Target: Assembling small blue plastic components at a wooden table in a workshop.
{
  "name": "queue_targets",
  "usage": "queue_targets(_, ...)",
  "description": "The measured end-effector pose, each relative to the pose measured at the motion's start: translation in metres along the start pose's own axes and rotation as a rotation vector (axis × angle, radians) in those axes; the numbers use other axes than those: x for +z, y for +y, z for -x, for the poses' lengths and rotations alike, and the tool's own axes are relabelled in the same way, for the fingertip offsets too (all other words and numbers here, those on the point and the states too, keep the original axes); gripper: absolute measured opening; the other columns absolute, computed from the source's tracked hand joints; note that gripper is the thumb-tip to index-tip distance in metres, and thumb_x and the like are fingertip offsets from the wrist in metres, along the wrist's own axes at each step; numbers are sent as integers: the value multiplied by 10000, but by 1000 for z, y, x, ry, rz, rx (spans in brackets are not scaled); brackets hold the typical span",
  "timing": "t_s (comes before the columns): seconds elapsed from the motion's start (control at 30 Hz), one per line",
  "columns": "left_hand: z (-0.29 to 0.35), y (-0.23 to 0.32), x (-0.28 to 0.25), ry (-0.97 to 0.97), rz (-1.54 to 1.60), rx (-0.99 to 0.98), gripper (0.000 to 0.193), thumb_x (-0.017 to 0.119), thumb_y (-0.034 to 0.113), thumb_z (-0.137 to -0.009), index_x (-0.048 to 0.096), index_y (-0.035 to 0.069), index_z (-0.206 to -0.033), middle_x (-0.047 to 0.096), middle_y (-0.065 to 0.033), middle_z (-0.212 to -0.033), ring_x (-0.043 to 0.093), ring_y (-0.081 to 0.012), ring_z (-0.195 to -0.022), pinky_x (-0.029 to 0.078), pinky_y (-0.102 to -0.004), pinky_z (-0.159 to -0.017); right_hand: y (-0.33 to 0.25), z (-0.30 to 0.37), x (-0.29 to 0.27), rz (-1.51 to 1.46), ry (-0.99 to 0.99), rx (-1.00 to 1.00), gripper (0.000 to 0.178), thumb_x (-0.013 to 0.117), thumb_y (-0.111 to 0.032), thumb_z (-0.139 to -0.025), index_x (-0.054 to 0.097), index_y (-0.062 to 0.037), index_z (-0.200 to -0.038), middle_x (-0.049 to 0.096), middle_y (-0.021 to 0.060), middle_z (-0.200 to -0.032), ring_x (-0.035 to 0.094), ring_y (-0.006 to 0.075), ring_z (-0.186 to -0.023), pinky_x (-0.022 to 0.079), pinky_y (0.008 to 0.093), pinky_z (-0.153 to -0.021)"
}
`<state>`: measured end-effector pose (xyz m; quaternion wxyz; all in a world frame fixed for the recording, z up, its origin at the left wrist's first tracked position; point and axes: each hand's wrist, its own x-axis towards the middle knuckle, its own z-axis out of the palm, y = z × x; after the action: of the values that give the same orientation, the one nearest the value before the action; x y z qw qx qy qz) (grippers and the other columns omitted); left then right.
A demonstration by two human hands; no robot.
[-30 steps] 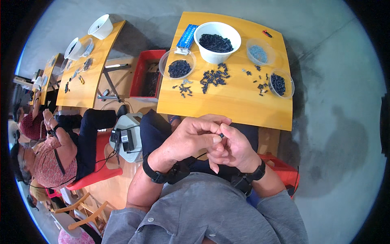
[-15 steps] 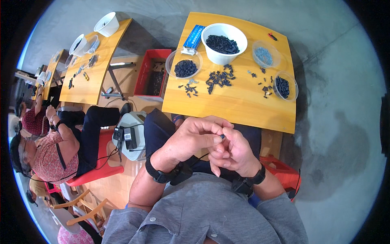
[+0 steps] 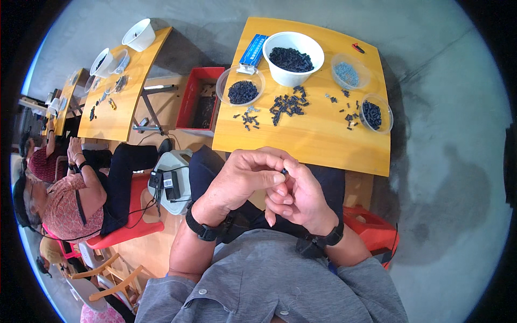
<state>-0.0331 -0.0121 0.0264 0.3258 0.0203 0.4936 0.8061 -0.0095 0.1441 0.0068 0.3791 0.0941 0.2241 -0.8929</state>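
My left hand (image 3: pixel 243 176) and my right hand (image 3: pixel 302 198) meet in front of my lap, just short of the table's near edge. Between their fingertips is a small dark piece (image 3: pixel 284 171), mostly covered by the fingers. Both hands pinch at it; its exact shape does not show. Beyond them, a loose heap of small black cylindrical parts (image 3: pixel 287 106) lies on the yellow wooden table (image 3: pixel 301 141). Smaller groups of dark parts (image 3: pixel 249 120) and grey bits lie to the left, and more black parts (image 3: pixel 350 116) to the right.
On the table stand a white tub (image 3: pixel 294 76) of black parts, clear bowls (image 3: pixel 219 86) of dark and pale blue pieces, a blue box (image 3: pixel 252 53) and a red-black tool (image 3: pixel 358 48). A red crate (image 3: pixel 186 110) and grey stool (image 3: pixel 175 191) stand left, where people sit at other tables.
Both hands have shifted slightly left and up in the picture, still together around the small piece. The view has moved a little. A co-worker at left has brought their hands upright together.
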Motion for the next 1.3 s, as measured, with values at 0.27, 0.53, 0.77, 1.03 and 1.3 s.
queue_targets(0.27,6,-3,-2,3,-34,43,138,575,-29,-827,650,-40,-942,644,-67,-878,619,-103,-756,518,-232,-639,6,-1,-11,-7,-75,21,433,341,-473,-957,481,-81,-839,360,1,-524,400,137,-371,532,416,-447)
queue_targets(0.53,0,-5,1,5,-13,30,137,553,-26,-838,646,-42,-938,646,-66,-842,611,-96,-719,517,-231,-650,4,-1,-9,60,-89,-20,451,347,-462,-961,467,-73,-767,333,-24,-499,379,115,-351,528,399,-422)
queue_targets(0.77,-17,-45,-7,66,101,54,277,585,23,-854,573,-53,-1120,654,-103,-925,629,-155,-844,507,-283,-778,-30,3,-39,189,316,-225,456,378,-396,-975,483,-74,-670,357,-18,-500,382,118,-373,512,372,-419)
queue_targets(1.03,-52,-88,-54,490,-179,-108,233,608,82,-831,605,-37,-1032,632,-63,-830,585,-120,-665,455,-241,-544,-192,40,-148,1781,1213,-688,443,536,-365,-878,563,36,-690,573,175,-629,581,308,-603,474,412,-621)
queue_targets(1.3,-107,-101,-70,709,-422,120,214,611,113,-830,623,-68,-945,626,-85,-738,586,-128,-584,457,-257,-495,-221,31,-172,2091,1403,-473,376,574,-360,-833,619,4,-750,631,230,-790,606,407,-745,466,462,-680)
